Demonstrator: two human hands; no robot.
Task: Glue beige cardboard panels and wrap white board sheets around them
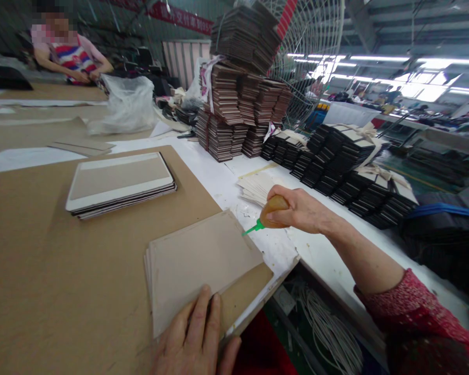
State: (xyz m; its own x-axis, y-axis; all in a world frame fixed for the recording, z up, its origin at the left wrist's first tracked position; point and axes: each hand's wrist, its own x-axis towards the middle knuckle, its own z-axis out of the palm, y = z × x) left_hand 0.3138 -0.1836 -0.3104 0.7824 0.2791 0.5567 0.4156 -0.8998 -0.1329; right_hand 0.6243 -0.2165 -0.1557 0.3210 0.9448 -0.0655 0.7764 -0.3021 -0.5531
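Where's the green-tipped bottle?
In the head view, the bottle is right of centre, in the right hand's grip, its green tip at the beige board's right edge.

Right hand point(303, 209) gripping a squeeze bottle point(274, 211) by a stack of beige sheets point(203, 255).
The green nozzle point(254, 228) points at the top sheet's right edge; the left hand point(189, 338) rests on its near edge, above brown board point(74, 281).

A big factory workroom
Long lights point(379, 58) shine under the metal roof point(445, 26), a big fan point(312, 62) stands by tall piles of brown pieces point(234, 99), and another person point(76, 57) works nearby.
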